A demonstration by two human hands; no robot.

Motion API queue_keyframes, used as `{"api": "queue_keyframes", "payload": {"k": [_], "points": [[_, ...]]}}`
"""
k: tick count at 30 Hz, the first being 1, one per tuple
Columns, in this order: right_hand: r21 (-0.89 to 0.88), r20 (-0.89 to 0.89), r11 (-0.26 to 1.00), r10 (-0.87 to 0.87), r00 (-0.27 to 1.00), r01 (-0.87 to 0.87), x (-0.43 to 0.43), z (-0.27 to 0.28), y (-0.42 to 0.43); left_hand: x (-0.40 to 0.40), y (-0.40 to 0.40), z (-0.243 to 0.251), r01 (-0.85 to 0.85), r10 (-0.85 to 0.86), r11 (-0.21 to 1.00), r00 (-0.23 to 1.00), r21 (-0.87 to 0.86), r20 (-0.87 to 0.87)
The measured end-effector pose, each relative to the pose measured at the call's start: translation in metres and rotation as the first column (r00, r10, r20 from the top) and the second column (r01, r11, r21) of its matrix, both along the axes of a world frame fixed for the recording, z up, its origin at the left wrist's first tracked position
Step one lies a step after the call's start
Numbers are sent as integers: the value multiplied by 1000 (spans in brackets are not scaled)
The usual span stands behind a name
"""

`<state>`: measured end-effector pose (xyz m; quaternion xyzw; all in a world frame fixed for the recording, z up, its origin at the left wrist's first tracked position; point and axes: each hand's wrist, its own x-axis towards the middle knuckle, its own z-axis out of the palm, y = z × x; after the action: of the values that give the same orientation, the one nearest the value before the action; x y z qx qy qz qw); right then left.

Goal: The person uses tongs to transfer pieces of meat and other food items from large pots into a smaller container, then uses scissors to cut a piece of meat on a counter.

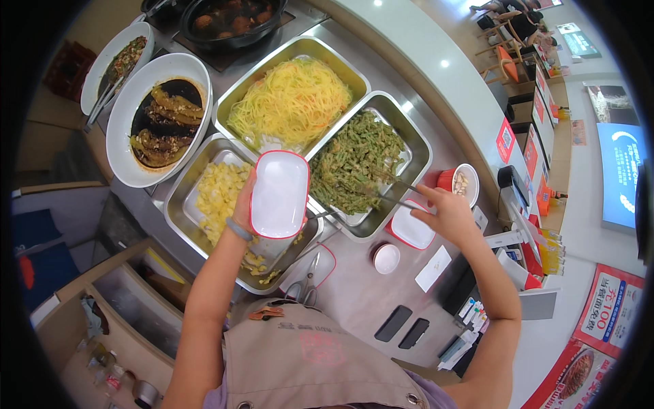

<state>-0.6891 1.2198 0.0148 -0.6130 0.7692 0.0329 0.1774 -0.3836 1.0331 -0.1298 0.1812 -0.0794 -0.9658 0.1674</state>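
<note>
My left hand (244, 204) holds a small white rectangular dish with a red rim (280, 194), which looks bare inside, over the edges of the metal pans. My right hand (444, 212) grips metal tongs (403, 200), their tips blurred among chopped green beans (352, 163) in a steel pan. Behind the dish, another pan holds shredded yellow vegetable (294, 102). To the left lies a pan of yellow chunks (219, 189), with other tongs (319, 244) resting across its near corner.
Two white bowls of dark-sauced food (202, 66) and a black pot (232, 46) stand at upper left. Near the right hand are stacked red-rimmed dishes (415, 228), a tub of garlic cloves (460, 184) and a small cup (387, 258). Scissors (308, 286) and two black devices (393, 323) lie nearer me.
</note>
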Motion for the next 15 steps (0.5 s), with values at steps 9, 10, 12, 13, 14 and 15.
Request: {"api": "queue_keyframes", "payload": {"k": [9, 10, 12, 13, 14, 15], "points": [[88, -39, 994, -58, 998, 61, 46, -21, 32, -3, 1, -5, -26, 29, 999, 998, -48, 55], [83, -66, 995, -43, 997, 48, 39, -14, 33, -1, 0, -3, -9, 9, 999, 1000, -31, 17], [80, -127, 997, 22, 992, -12, 34, -8, 34, -1, 0, -1, 8, -9, 1000, 1000, -17, -28], [78, -136, 997, 15, 991, -5, 30, -15, 34, -4, 1, 0, 12, -12, 1000, 1000, -8, -28], [60, -148, 998, 27, 989, -18, 25, -29, 33, -6, 2, 1, 14, -14, 1000, 999, 0, -29], [36, -157, 998, 53, 986, -48, 21, -35, 23, -7, 1, 0, 4, -4, 1000, 999, -10, -36]]}}
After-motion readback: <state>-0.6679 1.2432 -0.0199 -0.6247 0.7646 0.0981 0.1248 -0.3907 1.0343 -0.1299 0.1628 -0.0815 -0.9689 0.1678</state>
